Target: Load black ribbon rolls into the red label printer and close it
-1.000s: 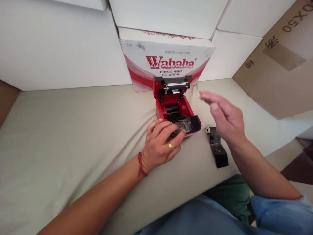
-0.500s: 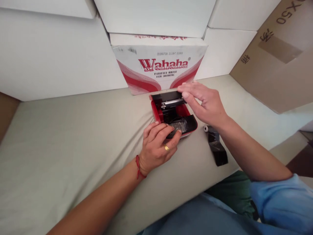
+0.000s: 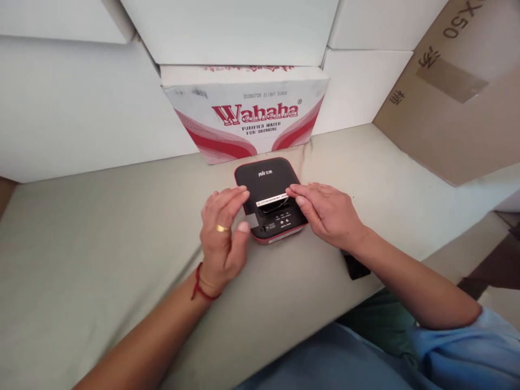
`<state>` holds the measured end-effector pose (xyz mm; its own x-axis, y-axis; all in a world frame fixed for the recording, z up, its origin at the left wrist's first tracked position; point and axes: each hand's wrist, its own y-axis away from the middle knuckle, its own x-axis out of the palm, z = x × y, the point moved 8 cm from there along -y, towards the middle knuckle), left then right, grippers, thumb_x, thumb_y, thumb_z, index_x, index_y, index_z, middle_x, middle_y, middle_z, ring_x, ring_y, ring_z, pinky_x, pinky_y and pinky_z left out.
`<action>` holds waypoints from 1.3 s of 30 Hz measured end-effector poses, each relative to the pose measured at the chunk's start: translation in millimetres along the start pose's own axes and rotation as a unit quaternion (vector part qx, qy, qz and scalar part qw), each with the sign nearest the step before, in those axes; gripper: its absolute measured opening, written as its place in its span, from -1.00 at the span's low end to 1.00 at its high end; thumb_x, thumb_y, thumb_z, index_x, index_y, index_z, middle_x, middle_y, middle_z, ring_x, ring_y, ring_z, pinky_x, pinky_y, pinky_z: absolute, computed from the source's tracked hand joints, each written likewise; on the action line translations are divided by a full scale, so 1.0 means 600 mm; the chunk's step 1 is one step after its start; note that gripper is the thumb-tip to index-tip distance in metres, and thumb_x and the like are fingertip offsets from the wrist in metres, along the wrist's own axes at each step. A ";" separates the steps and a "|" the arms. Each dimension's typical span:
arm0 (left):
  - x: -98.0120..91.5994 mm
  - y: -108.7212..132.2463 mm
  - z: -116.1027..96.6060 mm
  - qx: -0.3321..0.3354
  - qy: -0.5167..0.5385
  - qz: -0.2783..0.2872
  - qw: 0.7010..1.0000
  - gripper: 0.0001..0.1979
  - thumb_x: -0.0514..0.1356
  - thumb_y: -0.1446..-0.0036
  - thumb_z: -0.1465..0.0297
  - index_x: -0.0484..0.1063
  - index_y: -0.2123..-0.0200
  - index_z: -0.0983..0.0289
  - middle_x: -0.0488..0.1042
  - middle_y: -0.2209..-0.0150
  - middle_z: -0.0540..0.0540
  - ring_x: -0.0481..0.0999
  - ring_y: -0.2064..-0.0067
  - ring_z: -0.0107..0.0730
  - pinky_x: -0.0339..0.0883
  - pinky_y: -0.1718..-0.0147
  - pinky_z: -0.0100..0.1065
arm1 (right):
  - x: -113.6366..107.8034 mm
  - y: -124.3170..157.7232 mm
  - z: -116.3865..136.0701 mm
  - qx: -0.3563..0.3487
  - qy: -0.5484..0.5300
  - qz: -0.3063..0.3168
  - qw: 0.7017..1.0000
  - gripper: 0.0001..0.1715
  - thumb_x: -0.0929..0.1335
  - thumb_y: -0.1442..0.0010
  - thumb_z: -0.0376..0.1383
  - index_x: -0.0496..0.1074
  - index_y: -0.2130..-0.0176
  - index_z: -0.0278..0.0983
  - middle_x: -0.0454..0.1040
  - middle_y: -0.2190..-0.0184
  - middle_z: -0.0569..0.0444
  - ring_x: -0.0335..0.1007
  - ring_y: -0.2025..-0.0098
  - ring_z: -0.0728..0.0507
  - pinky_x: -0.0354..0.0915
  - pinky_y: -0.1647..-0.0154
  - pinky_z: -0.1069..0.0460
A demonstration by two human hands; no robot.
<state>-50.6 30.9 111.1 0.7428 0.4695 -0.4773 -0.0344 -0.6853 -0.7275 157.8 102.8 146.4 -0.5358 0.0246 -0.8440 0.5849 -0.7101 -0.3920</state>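
Note:
A small thermal printer (image 3: pixel 266 187) with a black top and red sides lies flat on the cloth-covered surface. Across its lid runs a white warning strip (image 3: pixel 270 201), with a dark slot just below it. My right hand (image 3: pixel 329 211) is at the printer's right side, thumb and fingertips closed at the right end of the lid's front edge. Beside the left edge is my left hand (image 3: pixel 223 230), fingers bent and thumb apart, with nothing in it. A piece of black film (image 3: pixel 356 266) lies partly hidden under my right forearm.
A Wahaha water carton (image 3: pixel 260 116) stands right behind the printer, with white boxes (image 3: pixel 81 108) stacked around it. A brown carton (image 3: pixel 455 103) stands at the right. Pale cloth (image 3: pixel 122 227) covers the work surface.
The printer's lid has swung down from open to lowered, hiding the inside. My left hand has come out of the printer to its left side; my right hand has moved down with the lid.

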 end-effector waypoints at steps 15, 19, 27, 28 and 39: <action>0.021 -0.002 0.064 -0.073 0.123 0.041 0.989 -0.60 0.21 -0.59 0.07 0.53 -0.36 -0.06 0.56 -0.39 0.09 0.43 -0.52 0.00 0.19 -0.63 0.19 | -0.032 0.010 0.068 -0.124 -0.066 -0.069 0.988 -0.67 0.37 -0.63 -0.21 0.75 0.01 -0.26 0.83 -0.05 -0.11 0.73 -0.21 -0.30 0.62 -0.29 -0.25; 0.040 0.011 0.109 -0.158 0.229 0.042 0.959 -0.10 0.40 -0.36 -0.14 0.14 -0.63 -0.24 0.05 -0.73 -0.01 -0.09 -0.78 0.18 -0.23 -0.75 0.29 | -0.024 0.059 0.067 -0.122 -0.046 -0.093 0.987 -0.71 0.42 -0.55 -0.32 0.72 -0.13 -0.25 0.82 -0.12 -0.12 0.72 -0.23 -0.32 0.66 -0.26 -0.28; 0.095 0.064 0.148 -0.292 0.402 0.078 0.864 0.16 0.48 -0.29 -0.12 -0.24 -0.66 -0.48 -0.35 -0.80 -0.25 -0.46 -0.82 -0.04 -0.32 -0.77 0.21 | -0.004 0.098 0.053 -0.090 -0.042 -0.091 0.991 -0.62 0.38 -0.56 -0.37 0.63 -0.27 -0.26 0.75 -0.27 -0.14 0.65 -0.39 -0.25 0.49 -0.52 -0.27; 0.097 0.067 0.146 -0.293 0.405 0.081 0.862 0.15 0.48 -0.30 -0.11 -0.22 -0.67 -0.45 -0.33 -0.80 -0.23 -0.42 -0.82 -0.04 -0.31 -0.78 0.19 | -0.003 0.097 0.052 -0.088 -0.043 -0.091 0.991 -0.63 0.39 -0.56 -0.37 0.63 -0.26 -0.27 0.75 -0.26 -0.15 0.64 -0.39 -0.24 0.47 -0.53 -0.26; 0.106 0.052 0.127 -0.293 0.409 0.085 0.860 0.15 0.45 -0.30 -0.14 -0.10 -0.72 -0.09 -0.09 -0.79 0.09 -0.06 -0.79 0.12 -0.05 -0.76 0.15 | -0.046 -0.002 0.036 0.003 -0.042 -0.001 0.999 -0.55 0.30 -0.65 -0.19 0.60 -0.33 -0.24 0.84 0.11 0.00 0.78 0.10 -0.16 0.59 -0.06 -0.06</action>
<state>-55.4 81.6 20.5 0.9903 -0.0505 0.1291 -0.0247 -0.9807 -0.1939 158.6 87.5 178.0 -0.5865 -0.0325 -0.8093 0.5803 -0.7139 -0.3919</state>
